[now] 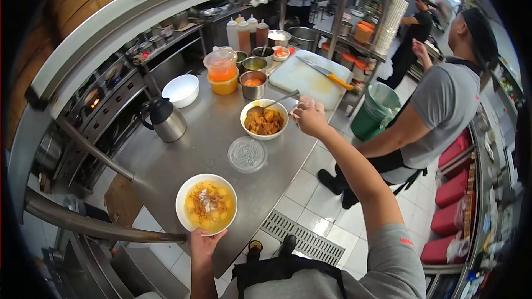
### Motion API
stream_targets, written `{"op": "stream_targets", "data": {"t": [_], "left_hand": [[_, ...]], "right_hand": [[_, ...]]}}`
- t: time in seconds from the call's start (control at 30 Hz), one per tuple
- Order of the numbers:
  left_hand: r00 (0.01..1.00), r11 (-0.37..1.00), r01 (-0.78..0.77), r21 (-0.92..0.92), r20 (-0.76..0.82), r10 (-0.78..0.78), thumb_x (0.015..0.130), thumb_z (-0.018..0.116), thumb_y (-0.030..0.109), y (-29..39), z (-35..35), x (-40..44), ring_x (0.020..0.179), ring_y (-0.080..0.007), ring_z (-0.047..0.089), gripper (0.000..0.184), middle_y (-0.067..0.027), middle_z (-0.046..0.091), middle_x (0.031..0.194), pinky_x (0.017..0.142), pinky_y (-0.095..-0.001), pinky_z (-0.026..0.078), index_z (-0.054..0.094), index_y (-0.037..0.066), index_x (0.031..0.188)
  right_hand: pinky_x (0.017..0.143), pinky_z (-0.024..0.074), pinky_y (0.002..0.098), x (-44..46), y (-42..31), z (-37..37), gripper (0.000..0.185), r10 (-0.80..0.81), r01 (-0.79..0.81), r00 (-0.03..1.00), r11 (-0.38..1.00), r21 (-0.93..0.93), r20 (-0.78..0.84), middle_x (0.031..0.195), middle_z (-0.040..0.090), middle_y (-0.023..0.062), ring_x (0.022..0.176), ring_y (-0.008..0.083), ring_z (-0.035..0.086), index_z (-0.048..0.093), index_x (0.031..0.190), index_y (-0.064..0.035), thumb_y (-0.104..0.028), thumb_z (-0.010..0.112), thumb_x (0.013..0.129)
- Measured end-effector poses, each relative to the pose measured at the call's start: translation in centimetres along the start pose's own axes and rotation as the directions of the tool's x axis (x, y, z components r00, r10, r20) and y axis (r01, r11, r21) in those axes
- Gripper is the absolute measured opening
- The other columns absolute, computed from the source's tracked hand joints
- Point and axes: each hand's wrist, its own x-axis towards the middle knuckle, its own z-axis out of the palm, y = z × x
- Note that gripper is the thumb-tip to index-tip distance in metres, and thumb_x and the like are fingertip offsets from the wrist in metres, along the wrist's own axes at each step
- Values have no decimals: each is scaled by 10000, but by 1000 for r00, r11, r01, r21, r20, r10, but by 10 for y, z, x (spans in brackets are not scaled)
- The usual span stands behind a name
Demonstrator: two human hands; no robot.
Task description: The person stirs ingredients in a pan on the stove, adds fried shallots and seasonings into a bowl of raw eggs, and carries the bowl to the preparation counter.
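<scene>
A white bowl of yellow soup (233,209), topped with brown shreds and a white sprinkle, sits at the near end of the steel table. My left hand (206,245) grips its near rim, thumb along the side. Farther up the table is a second white bowl (244,124) holding chunky orange-brown stew. A metal spoon (277,101) rests in the stew, its handle sticking out to the right. My right hand (311,117) is raised just right of that bowl, below the handle's end. Its fingers are pinched together; something pale at the fingertips is unclear.
A clear plastic lid (247,154) lies between the bowls. Around the back stand a steel jug (168,122), an empty white bowl (181,91), stacked tubs (221,72), squeeze bottles (244,37) and a cutting board (310,80) with a knife (327,75). A co-worker (438,99) stands at right.
</scene>
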Motion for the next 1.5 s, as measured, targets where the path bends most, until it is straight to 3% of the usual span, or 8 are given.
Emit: {"op": "stream_targets", "data": {"t": [0.07, 0.17, 0.37, 0.47, 0.67, 0.9, 1.2, 1.5], "left_hand": [[997, 996, -77, -50, -35, 75, 679, 419, 45, -14, 8, -1, 1176, -378, 433, 613, -187, 443, 1266, 919, -605, 379, 338, 20, 1287], [981, 979, -183, -94, -75, 176, 685, 457, 69, -34, 12, -6, 1158, -346, 448, 613, -157, 459, 1247, 913, -579, 397, 342, 35, 1286], [843, 931, -345, 115, -399, 362, 695, 486, 138, -54, 32, -38, 1190, -321, 371, 681, -106, 349, 1323, 939, -547, 352, 287, 173, 1345], [796, 929, -364, 60, -499, 344, 641, 529, 133, -62, 15, -50, 1208, -300, 295, 811, -98, 164, 1396, 943, -559, 326, 194, 229, 1375], [738, 912, -379, 156, -544, 400, 631, 520, 114, -57, 11, -49, 1240, -301, 273, 809, -98, 161, 1405, 934, -549, 334, 204, 204, 1371], [780, 893, -392, 222, -434, 451, 650, 493, 102, -29, 17, -26, 1184, -273, 376, 761, -79, 341, 1332, 904, -541, 367, 229, 173, 1360], [758, 879, -424, 217, -447, 476, 685, 454, 57, -20, 10, -22, 1198, -267, 384, 722, -83, 341, 1342, 895, -528, 391, 220, 135, 1364], [750, 874, -429, 230, -448, 486, 680, 440, 39, -19, 20, -23, 1213, -265, 370, 727, -99, 324, 1353, 946, -505, 346, 210, 111, 1367]], "right_hand": [[914, 387, 442, 43, 5, 25, 316, -75, 51, 987, 984, -168, -144, 1151, 536, 111, 1065, 283, 522, 575, 1100, -136, -151, 547, 786], [916, 357, 475, 89, 17, 42, 345, -83, 76, 997, 942, -327, -9, 1135, 552, 90, 1086, 262, 515, 539, 1162, -184, -172, 500, 819], [888, 348, 442, 110, 33, 50, 254, -78, 130, 957, 976, -173, 278, 1019, 599, 41, 1037, 197, 544, 636, 1016, -214, -160, 458, 844], [831, 377, 398, 115, 38, 29, 205, -253, 287, 950, 939, -190, 185, 933, 607, 15, 952, 172, 563, 665, 915, -196, -162, 490, 813], [793, 364, 347, 107, 43, 2, 148, -582, 482, 807, 744, -463, -95, 834, 571, 8, 885, 153, 531, 667, 784, -175, -163, 527, 738], [813, 336, 372, 68, 29, 19, 149, 54, -19, 973, 988, -153, 226, 854, 598, 30, 913, 179, 555, 685, 791, -162, -166, 543, 746], [813, 332, 359, 71, -11, -25, 135, -338, 291, 938, 887, -357, -73, 847, 574, 23, 880, 168, 534, 671, 716, -147, -155, 537, 727], [834, 321, 353, 77, 5, -35, 132, -297, 252, 955, 834, -490, -15, 838, 573, 23, 889, 170, 526, 673, 725, -141, -155, 542, 725]]}}
